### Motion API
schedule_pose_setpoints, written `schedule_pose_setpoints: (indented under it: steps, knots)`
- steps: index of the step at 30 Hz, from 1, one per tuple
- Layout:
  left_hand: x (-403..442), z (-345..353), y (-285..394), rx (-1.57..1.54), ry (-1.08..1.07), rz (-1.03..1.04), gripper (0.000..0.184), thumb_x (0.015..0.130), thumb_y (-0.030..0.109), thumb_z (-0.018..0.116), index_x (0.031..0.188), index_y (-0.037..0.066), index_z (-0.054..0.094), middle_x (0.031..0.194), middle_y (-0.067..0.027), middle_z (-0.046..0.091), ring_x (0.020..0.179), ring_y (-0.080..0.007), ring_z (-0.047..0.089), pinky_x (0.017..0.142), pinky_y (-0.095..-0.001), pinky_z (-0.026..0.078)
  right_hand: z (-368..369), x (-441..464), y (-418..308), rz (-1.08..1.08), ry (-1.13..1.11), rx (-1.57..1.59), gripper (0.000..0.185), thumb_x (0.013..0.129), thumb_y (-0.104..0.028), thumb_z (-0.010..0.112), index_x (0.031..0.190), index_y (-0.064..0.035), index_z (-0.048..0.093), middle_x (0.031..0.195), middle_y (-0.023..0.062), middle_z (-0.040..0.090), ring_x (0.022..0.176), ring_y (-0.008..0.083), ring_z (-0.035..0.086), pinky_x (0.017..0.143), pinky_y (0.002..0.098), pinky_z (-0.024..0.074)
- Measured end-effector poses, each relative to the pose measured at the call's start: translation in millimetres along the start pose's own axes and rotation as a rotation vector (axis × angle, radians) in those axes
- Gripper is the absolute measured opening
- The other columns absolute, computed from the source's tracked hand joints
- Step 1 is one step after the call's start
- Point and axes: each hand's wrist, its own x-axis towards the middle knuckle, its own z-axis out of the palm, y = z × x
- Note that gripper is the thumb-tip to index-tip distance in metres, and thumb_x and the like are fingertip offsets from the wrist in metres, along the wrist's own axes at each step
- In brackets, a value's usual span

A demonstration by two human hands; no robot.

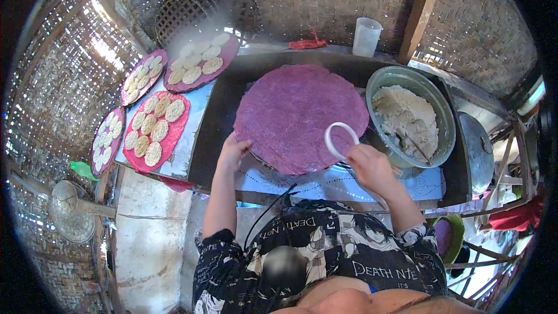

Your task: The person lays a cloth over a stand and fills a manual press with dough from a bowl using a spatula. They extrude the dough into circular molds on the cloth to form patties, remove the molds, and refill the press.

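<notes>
Being gripped at its near-left edge by the left hand [233,152], the purple round [302,116] is seen beside a basin [449,121] where pale dough [404,104] and a stick [417,149] are contained; a white ring [328,141] is held by the right hand [370,168]. Discs [204,47] on one tray [229,56] are blurred by steam [195,30].

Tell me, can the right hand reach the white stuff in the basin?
Probably yes: the basin stands close by and the white stuff is uncovered, though the right hand holds a white loop.
</notes>
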Motion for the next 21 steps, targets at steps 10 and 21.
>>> schedule_pose_setpoints:
  steps: [10, 21]
  knots:
    - [28, -14, 8, -0.032, -0.058, 0.086, 0.055, 0.077, -0.004, 0.052, 0.129, 0.007, 0.038, 0.12, -0.007, 0.052, 0.105, -0.0185, 0.052, 0.086, -0.0336, 0.042, 61, 37, -6, -0.307, -0.289, -0.14, 0.012, 0.073, -0.013, 0.053, 0.083, -0.0092, 0.051, 0.08, 0.0055, 0.053, 0.078, 0.0235, 0.055, 0.066, 0.0356, 0.0452]
    - [-31, -23, 4, 0.116, 0.316, 0.257, 0.047, 0.082, 0.017, 0.059, 0.126, 0.01, 0.043, 0.124, -0.0023, 0.049, 0.097, -0.0097, 0.051, 0.075, -0.0237, 0.041, 28, -98, 64, 0.552, -0.38, -0.355, 0.049, 0.072, -0.034, 0.067, 0.108, -0.0045, 0.053, 0.093, 0.0145, 0.057, 0.086, 0.0297, 0.056, 0.075, 0.0414, 0.0462]
